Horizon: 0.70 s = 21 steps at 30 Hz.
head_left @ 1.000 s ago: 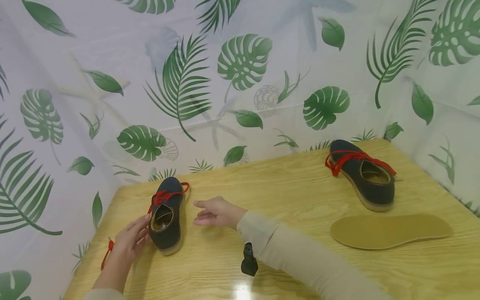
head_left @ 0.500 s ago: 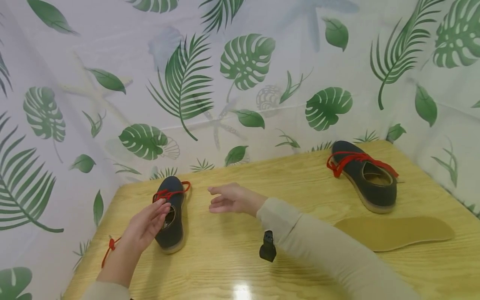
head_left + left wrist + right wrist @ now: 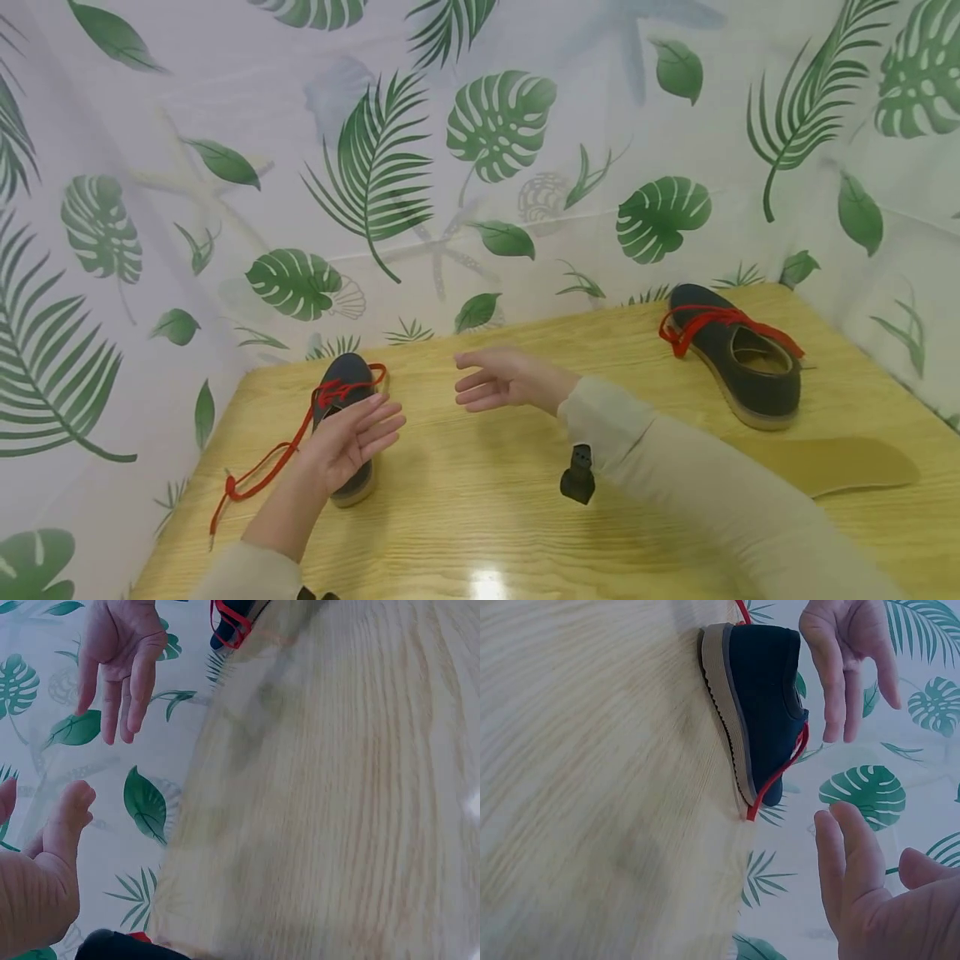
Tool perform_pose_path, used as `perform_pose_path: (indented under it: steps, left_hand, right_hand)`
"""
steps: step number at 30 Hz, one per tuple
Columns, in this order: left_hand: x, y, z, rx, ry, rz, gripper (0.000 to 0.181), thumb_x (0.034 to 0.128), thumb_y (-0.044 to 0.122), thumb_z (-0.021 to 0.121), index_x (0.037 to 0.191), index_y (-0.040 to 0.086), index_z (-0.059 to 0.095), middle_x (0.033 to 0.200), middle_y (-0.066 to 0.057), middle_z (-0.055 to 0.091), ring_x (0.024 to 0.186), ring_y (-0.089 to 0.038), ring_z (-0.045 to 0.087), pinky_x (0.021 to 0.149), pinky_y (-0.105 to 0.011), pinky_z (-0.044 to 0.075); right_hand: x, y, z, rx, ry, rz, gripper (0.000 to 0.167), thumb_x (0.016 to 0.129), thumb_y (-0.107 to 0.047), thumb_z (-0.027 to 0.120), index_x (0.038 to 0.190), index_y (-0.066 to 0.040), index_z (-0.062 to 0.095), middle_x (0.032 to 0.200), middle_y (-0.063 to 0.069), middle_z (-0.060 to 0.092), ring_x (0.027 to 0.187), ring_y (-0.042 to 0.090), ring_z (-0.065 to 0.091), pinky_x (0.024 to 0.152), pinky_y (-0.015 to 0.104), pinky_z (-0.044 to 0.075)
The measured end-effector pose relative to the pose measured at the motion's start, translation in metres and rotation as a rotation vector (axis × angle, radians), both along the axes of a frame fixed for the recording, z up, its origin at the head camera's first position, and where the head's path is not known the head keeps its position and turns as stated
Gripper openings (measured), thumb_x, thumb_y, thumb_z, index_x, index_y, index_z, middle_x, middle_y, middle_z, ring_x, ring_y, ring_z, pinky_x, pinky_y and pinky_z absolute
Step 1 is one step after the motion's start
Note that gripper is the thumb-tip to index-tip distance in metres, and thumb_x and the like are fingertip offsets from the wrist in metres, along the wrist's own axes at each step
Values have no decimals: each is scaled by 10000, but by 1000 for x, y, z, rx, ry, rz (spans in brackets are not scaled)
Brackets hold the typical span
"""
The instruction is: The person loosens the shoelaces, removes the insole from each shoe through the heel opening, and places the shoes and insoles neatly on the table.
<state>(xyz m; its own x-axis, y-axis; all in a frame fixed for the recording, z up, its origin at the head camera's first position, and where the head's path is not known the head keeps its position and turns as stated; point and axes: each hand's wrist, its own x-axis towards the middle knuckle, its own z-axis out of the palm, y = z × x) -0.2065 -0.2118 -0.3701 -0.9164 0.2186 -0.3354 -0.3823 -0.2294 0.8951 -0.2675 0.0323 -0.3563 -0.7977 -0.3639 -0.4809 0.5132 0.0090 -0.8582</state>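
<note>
My left hand (image 3: 348, 442) is raised above the left shoe, its fingers extended and holding nothing; in the head view it covers the shoe's opening. That dark navy shoe (image 3: 347, 373) stands on the table, toe toward the back wall, with a red lace (image 3: 281, 454) trailing left over the tabletop. The right wrist view shows the shoe's side (image 3: 761, 697) and tan sole. To the right of the shoe hovers my right hand (image 3: 517, 379), fingers loosely extended, touching nothing. The two hands face each other, apart, as the left wrist view also shows.
A matching navy shoe (image 3: 738, 358) with red laces stands at the table's back right. In front of it lies a tan insole (image 3: 847, 462), partly hidden by my right sleeve (image 3: 697, 467). A leaf-printed cloth (image 3: 495, 192) hangs behind the wooden table (image 3: 465, 517).
My left hand has left the side of the left shoe, rising and moving right over it. My right hand has moved right and slightly farther back, away from the shoe. The shoes have stayed in place.
</note>
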Motion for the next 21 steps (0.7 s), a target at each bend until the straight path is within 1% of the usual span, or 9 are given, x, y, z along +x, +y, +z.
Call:
perform_pose_path:
  steps: [1,3,5,9,13,17,21]
  left_hand:
    - [-1,3,0,-6,5,-10,517,1004,185,475,1458,3,307,1369,-187,500,984,-147,671,883,-284,520]
    - [-4,10,1,-9,12,-31,542,1007,204,471,1474,11,274,1444,-225,383,1009,-161,665,884,-292,520]
    - [-6,17,1,-12,9,-49,551,1003,225,482,1476,26,282,1467,-229,343,1030,-173,659,875,-299,525]
    - [-10,28,0,-28,-11,-66,559,985,256,519,1468,55,319,1461,-198,375,1042,-189,655,838,-303,544]
    - [-13,38,-4,-25,-31,-68,519,991,247,505,1457,81,348,1453,-176,403,1080,-218,638,818,-306,552]
    - [-16,49,-9,-18,-33,-82,517,987,247,511,1452,82,357,1437,-178,425,1165,-287,576,818,-321,552]
    - [-20,66,-15,-27,-13,-95,550,956,243,571,1438,66,375,1402,-181,471,1185,-323,549,821,-335,549]
  right_hand:
    - [1,4,2,3,6,6,483,972,-254,543,1394,-41,443,1293,278,533,1080,343,624,835,401,548]
    - [2,12,4,11,16,11,480,970,-252,546,1388,-38,449,1298,280,529,1070,340,630,831,404,549]
    - [3,20,7,19,27,20,492,971,-256,543,1396,-32,438,1307,279,522,1051,326,642,826,400,551]
    - [3,38,11,41,46,33,510,971,-259,538,1411,-30,418,1317,270,519,1012,290,662,820,384,555]
    - [2,57,11,71,61,45,517,967,-262,542,1410,-29,415,1328,274,508,997,277,668,823,380,554]
    - [3,77,10,118,99,57,538,970,-259,535,1421,-9,381,1328,301,489,953,253,678,803,368,562]
    - [7,101,9,176,137,48,568,971,-253,528,1432,14,332,1275,300,522,867,192,690,753,328,573]
